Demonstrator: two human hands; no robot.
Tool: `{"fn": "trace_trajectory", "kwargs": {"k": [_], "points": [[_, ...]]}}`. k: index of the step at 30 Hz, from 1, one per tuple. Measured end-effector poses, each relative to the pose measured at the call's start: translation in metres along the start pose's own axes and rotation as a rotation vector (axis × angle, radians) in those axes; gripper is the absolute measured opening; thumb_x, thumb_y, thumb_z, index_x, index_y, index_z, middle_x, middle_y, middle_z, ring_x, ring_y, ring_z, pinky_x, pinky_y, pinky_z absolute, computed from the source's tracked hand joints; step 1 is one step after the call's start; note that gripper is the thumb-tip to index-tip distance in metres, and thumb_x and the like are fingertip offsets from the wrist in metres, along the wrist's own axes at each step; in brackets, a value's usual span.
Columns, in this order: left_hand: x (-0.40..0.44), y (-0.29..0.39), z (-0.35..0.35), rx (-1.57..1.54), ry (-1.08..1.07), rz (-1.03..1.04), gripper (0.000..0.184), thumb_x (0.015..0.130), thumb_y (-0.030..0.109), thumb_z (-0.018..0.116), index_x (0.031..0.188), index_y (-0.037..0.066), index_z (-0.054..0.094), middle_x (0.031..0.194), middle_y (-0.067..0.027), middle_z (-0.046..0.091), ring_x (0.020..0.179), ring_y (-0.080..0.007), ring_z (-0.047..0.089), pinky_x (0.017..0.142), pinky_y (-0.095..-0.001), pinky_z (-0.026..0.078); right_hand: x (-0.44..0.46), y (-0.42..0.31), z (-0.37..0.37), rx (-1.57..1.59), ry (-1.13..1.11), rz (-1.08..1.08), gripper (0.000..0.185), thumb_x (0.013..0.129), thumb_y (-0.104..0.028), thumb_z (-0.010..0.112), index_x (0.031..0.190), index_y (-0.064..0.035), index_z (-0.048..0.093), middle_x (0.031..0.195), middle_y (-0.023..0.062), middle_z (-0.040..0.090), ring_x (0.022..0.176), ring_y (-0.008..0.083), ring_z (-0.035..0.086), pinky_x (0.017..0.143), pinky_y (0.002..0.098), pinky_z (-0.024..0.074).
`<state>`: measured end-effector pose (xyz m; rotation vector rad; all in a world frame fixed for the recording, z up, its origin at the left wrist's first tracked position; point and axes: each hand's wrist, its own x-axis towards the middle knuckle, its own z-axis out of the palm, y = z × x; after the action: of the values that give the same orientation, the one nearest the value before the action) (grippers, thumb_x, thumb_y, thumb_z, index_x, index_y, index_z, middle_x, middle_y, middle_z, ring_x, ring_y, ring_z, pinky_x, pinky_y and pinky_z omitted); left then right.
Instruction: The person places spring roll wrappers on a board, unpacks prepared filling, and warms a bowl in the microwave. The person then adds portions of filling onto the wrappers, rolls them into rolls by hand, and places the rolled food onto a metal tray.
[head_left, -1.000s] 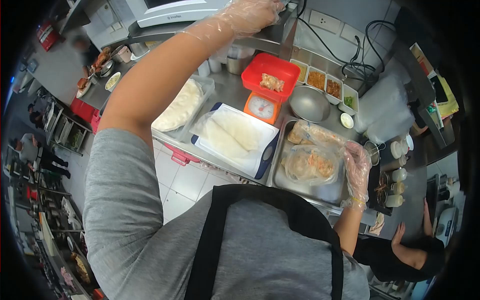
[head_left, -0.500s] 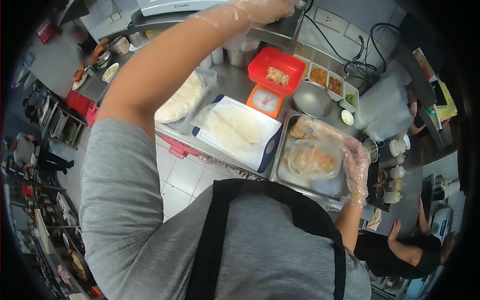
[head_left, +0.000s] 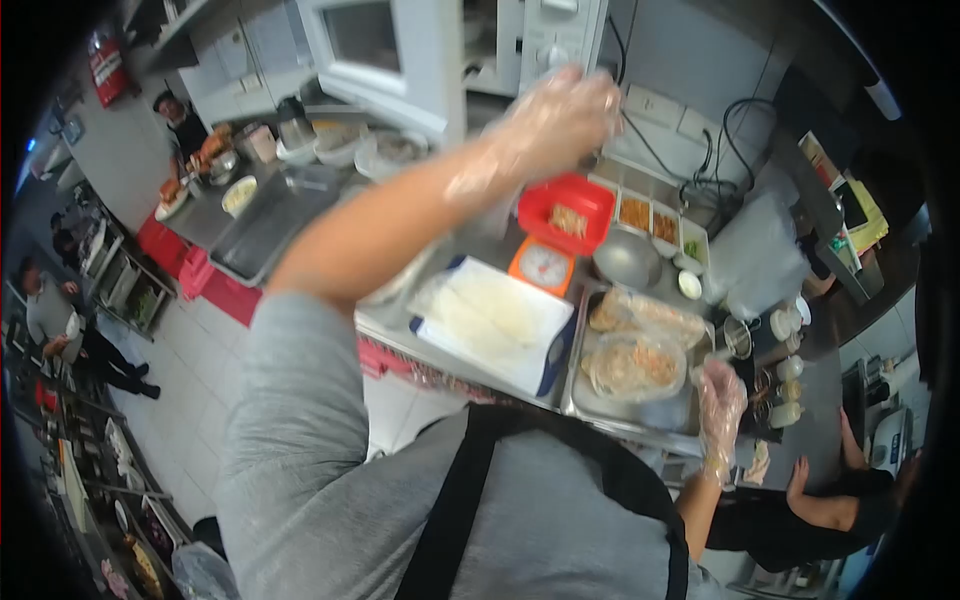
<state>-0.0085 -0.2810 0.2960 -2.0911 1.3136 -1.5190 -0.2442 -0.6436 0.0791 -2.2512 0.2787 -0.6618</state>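
My left hand (head_left: 568, 118), in a clear plastic glove, is raised in front of the white microwave (head_left: 545, 45), whose door stands open; motion blurs its fingers. My right hand (head_left: 720, 402), also gloved, is beside the right rim of the metal tray (head_left: 655, 418) with its fingers curled; anything inside them is hidden. Bagged food (head_left: 640, 366) lies in that tray. A red container (head_left: 582, 200) holding a piece of food sits on an orange scale (head_left: 543, 265). Pale sheets (head_left: 485, 312) lie on a white board (head_left: 540, 345) with dark blue edges.
A metal bowl (head_left: 627, 257) and small food containers (head_left: 664, 228) stand behind the tray. Cables (head_left: 705, 165) hang at the wall. Sauce bottles (head_left: 788, 390) are at the right, near another person's arms (head_left: 825, 508). More people stand at the left.
The view has shifted, and the microwave now shows with its door open. My left hand has come lower and further right. My right hand has moved slightly down, away from the bagged food.
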Motion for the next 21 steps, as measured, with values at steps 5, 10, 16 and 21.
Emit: {"fn": "trace_trajectory", "kwargs": {"k": [5,10,16,21], "points": [[-0.084,-0.012,-0.117,0.239,0.273,-0.455,0.057,0.069,0.020,0.079,0.123,0.031,0.066,0.146,-0.0127,0.043,0.139,-0.0289,0.036,0.110,-0.0437,0.033,-0.018,-0.009,0.011,0.084,0.003,0.067,0.030,0.083,-0.007,0.071,0.111,0.0005,0.067,0.097,0.0127,0.068,0.089,0.0205,0.068,0.080,0.0341,0.0540],[-0.174,-0.052,-0.161,0.271,0.298,-0.955,0.079,0.070,0.020,0.083,0.142,0.020,0.050,0.157,-0.0127,0.022,0.145,-0.0337,0.027,0.120,-0.0450,0.023,-0.013,-0.022,0.029,0.046,-0.047,0.086,0.028,0.083,-0.008,0.071,0.109,0.0004,0.066,0.098,0.0131,0.069,0.087,0.0199,0.067,0.076,0.0340,0.0535],[-0.173,-0.070,-0.147,0.539,0.509,-0.904,0.074,0.071,0.029,0.084,0.136,0.010,0.054,0.147,-0.0130,0.032,0.137,-0.0330,0.033,0.113,-0.0458,0.032,-0.011,-0.041,0.034,0.068,-0.026,0.034,0.029,0.084,-0.010,0.071,0.109,0.0016,0.065,0.097,0.0141,0.068,0.087,0.0223,0.066,0.075,0.0345,0.0530],[-0.094,-0.134,-0.040,-0.207,0.175,-0.726,0.090,0.068,0.046,0.083,0.141,0.008,0.048,0.142,-0.0210,0.049,0.132,-0.0388,0.045,0.112,-0.0461,0.035,-0.027,-0.054,0.015,-0.004,0.041,0.056,0.029,0.085,-0.009,0.069,0.111,0.0018,0.064,0.097,0.0134,0.067,0.087,0.0210,0.065,0.076,0.0342,0.0528]]}}
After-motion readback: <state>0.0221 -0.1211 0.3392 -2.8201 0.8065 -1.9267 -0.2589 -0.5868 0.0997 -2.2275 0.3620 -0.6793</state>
